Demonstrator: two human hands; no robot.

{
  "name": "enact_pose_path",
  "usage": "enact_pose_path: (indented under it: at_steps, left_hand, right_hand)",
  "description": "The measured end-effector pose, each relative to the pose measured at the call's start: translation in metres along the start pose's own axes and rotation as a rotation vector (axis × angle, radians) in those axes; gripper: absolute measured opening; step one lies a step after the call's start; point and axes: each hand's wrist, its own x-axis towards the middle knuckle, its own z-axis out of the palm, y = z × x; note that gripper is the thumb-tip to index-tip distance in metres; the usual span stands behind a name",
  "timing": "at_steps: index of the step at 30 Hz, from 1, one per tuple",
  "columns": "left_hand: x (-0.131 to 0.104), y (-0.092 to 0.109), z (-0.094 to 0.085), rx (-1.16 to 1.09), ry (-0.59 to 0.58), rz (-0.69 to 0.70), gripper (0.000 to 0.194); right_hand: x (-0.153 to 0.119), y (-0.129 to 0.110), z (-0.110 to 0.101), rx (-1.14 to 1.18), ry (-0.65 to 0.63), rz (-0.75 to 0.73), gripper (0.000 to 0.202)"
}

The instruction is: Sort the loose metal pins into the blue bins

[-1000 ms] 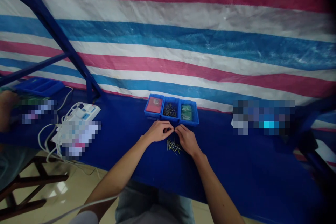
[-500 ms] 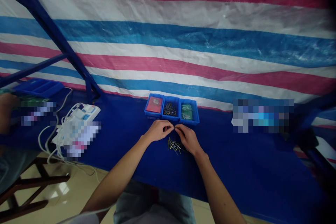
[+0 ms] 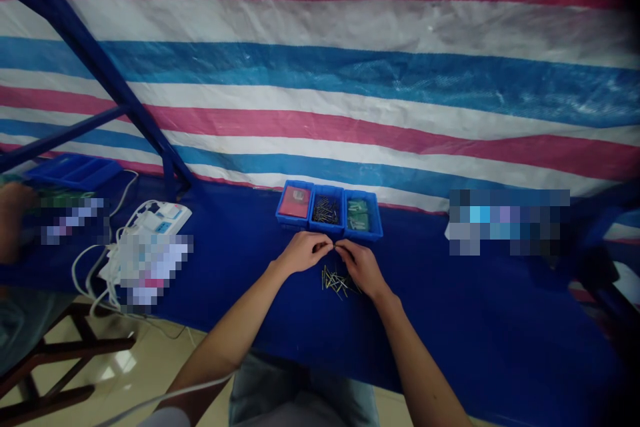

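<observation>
While your left hand and right hand face each other, each grip is pressed together, on something too small to tell. One pile of thin metal pieces lies on their near side, inside the near edge of the bench; three blue bins stand just beyond, with bench surface stretching left and right.

I get dim, soft view. Sheen on striped sheet; glare off floor, lower left. Metal pins glint faintly on dark worktop. Upper-right corner black. Pixel blocks hide patches both sides. Co-worker's hand blurred, left edge.
</observation>
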Motion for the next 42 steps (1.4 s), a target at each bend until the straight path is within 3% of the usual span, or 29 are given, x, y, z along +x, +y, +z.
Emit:
enact_pose_path:
  at_steps: [17, 31, 42]
  left_hand:
    - [0.0002, -0.0019, 0.0009, -0.008, 0.020, -0.003, 0.020]
    - [0.0007, -0.0018, 0.0013, 0.007, 0.003, 0.022, 0.021]
    - [-0.0008, 0.0011, 0.0008, 0.016, 0.059, 0.053, 0.024]
  right_hand:
    - [0.0003, 0.0023, 0.0031, -0.011, -0.009, 0.012, 0.022]
    - [-0.0044, -0.0039, 0.0019, -0.124, 0.063, -0.030, 0.021]
    - [-0.0041, -0.0031, 0.0025, -0.155, 0.012, 0.000, 0.023]
